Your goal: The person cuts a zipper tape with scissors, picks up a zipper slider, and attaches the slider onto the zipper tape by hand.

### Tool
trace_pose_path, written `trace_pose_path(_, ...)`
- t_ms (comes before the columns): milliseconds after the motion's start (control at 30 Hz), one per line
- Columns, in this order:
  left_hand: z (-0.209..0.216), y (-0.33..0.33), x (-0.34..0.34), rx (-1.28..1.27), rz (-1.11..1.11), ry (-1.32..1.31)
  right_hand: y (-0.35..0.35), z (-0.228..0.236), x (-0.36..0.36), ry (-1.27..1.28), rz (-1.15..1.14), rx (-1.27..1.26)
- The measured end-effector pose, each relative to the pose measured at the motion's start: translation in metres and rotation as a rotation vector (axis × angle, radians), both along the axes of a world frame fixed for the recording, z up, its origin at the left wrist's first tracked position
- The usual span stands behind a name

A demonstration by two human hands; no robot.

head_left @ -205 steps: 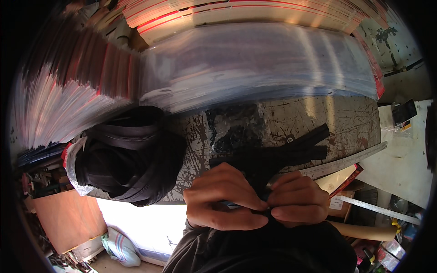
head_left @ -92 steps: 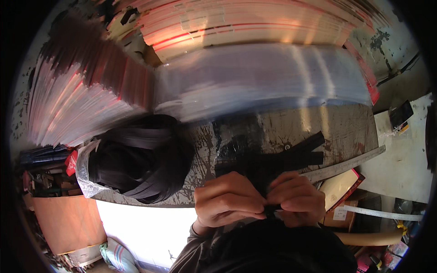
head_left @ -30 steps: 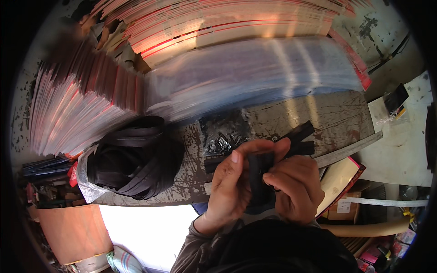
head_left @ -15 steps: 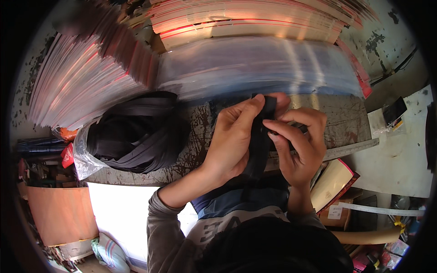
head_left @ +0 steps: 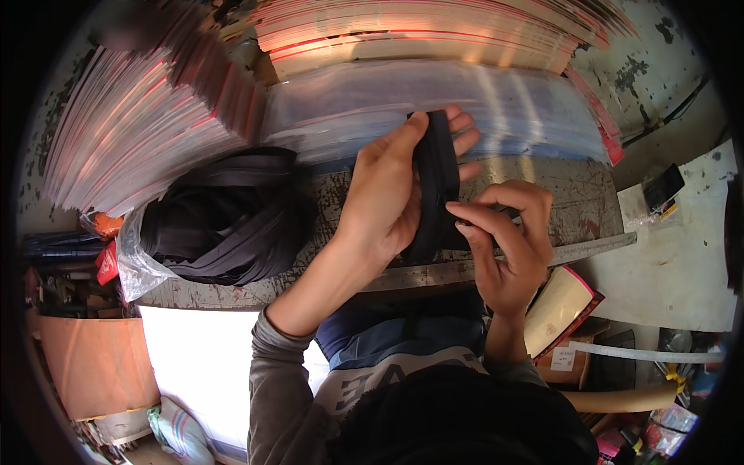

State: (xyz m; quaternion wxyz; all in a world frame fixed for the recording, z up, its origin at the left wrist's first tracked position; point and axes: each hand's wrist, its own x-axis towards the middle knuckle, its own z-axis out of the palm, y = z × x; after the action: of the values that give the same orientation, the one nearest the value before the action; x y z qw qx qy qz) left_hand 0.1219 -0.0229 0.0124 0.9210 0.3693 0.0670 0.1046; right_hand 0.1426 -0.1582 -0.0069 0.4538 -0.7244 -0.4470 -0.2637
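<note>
Over scratched tabletop point(head_left: 581, 198) | left fingers point(head_left: 408, 135) holding flat fabric strip point(head_left: 438, 159) | right fingers point(head_left: 496, 221) narrow, contents unclear

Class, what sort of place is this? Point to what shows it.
Probably a workshop: there is a scratched worktop, a bundle of black strips, and a thick stack of plastic-looking sheets.

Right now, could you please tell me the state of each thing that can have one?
Black strip: held
Left hand: thumb pressed on black strip, fingers extended
Right hand: thumb and forefinger nearly together
Black tape bundle: loosely coiled
Clear bag: crumpled
Ruler: lying flat
Bench top: scratched
Clear sheets: stacked
</note>
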Motion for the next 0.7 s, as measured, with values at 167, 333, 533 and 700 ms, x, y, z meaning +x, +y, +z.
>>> trace_pose_path(167, 0.002, 0.016, 0.013, -0.037, 0.099, -0.04, 0.005, 0.001, 0.0, -0.012, 0.028, -0.018)
trace_pose_path(333, 0.001, 0.016, 0.022, -0.052, 0.125, -0.035, 0.012, 0.001, 0.009, 0.238, 0.14, 0.083)
trace_pose_path(533, -0.005, 0.034, 0.044, -0.138, 0.244, -0.089, 0.021, -0.009, 0.029, 1.175, 0.602, 0.281)
trace_pose_path(700, -0.008, 0.047, 0.052, -0.145, 0.319, -0.081, 0.009, -0.012, 0.05, 1.121, 0.466, -0.042)
